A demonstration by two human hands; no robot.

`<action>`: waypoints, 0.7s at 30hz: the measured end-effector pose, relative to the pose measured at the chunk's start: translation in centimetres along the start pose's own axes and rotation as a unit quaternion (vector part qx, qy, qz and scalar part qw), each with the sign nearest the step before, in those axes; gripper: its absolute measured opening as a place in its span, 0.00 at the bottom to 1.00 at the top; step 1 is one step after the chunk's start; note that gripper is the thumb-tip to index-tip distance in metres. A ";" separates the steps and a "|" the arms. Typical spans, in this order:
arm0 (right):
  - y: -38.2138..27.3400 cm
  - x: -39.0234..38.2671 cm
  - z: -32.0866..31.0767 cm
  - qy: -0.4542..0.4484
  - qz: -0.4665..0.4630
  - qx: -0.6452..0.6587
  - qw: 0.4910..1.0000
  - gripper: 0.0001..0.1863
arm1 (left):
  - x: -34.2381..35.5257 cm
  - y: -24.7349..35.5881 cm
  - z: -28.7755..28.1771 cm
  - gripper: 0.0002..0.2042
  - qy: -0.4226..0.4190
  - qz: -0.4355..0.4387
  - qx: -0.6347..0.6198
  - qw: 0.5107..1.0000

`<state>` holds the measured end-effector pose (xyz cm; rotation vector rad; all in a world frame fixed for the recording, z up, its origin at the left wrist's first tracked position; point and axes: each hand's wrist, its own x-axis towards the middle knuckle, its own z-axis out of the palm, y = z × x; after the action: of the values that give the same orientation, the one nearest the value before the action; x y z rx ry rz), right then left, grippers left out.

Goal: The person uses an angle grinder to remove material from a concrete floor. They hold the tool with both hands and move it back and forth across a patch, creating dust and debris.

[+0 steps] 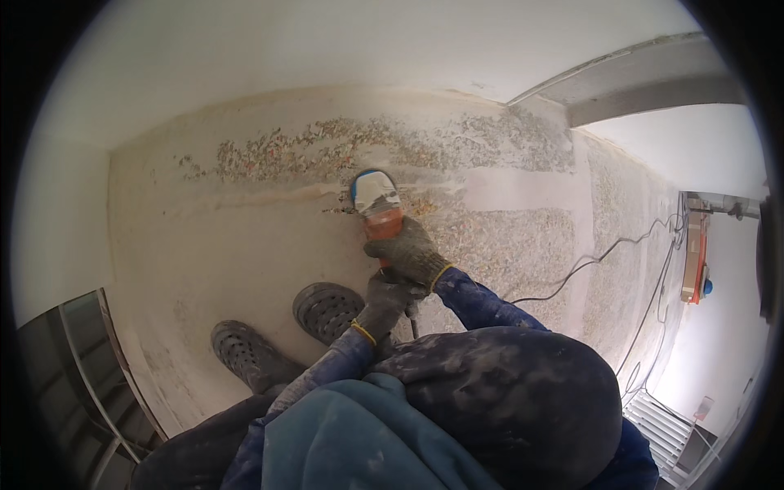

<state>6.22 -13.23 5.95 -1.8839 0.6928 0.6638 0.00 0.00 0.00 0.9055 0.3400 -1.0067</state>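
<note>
An orange angle grinder [380, 222] rests head-down on the speckled floor, its round blue-edged guard [354, 189] smeared with white dust. My right hand [412, 251], in a dusty grey knit glove with a yellow cuff edge, wraps round the orange body. Closer to me, my left hand [384, 305], gloved alike, is closed at the rear end of the grinder, and the two hands nearly touch. A dark cord [412, 323] hangs down beside the left hand. Part of the tool's rear is hidden by the gloves.
Rough floor [498, 245] with exposed stone specks runs between white walls [269, 49]. My dark clogs [327, 310] stand left of the grinder. A black cable [592, 260] snakes along the right. Boxes [696, 253] stand far right, and a framed opening [90, 376] lies at lower left.
</note>
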 end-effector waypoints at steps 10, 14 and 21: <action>2.5 -0.1 0.2 0.013 0.012 0.170 0.985 0.30 | -0.3 0.9 0.3 0.15 -0.019 -0.017 0.136 0.990; 0.4 0.4 0.4 -0.004 -0.022 0.043 0.999 0.33 | -0.4 1.1 -0.3 0.16 0.013 -0.001 0.083 0.996; -2.0 1.3 1.1 -0.038 -0.039 -0.038 0.998 0.38 | -0.4 1.1 -0.8 0.08 0.075 0.073 0.113 0.988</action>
<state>8.39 -11.74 5.89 -1.9337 0.5496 0.7169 0.80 1.08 0.31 1.1995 0.2845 -0.8541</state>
